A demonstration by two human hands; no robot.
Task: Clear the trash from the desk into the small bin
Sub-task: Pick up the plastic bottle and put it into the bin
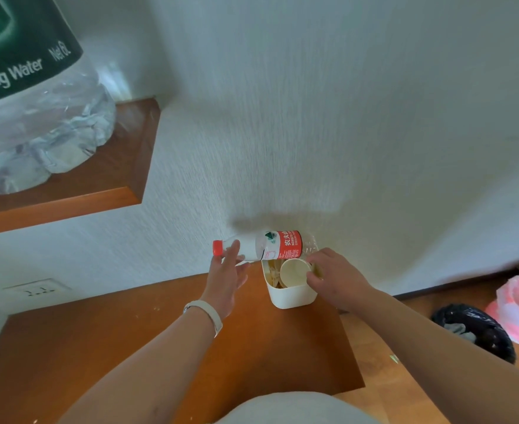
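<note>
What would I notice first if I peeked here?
A red-capped bottle lying sideways across the top of the small white bin at the back of the desk, left hand by its neck, right hand at the bin's rim. Then the huge water jug on the shelf, upper left.

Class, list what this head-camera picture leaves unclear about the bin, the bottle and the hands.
Head view: contents of the small bin beneath the paper cup; cup and bottle cover them.
Head view: grip of the right hand, on cup or rim; its knuckles hide the fingertips.
Head view: top of the large water jug; cut off by the frame's edges.
Head view: inside the black bag; too dark.
</note>
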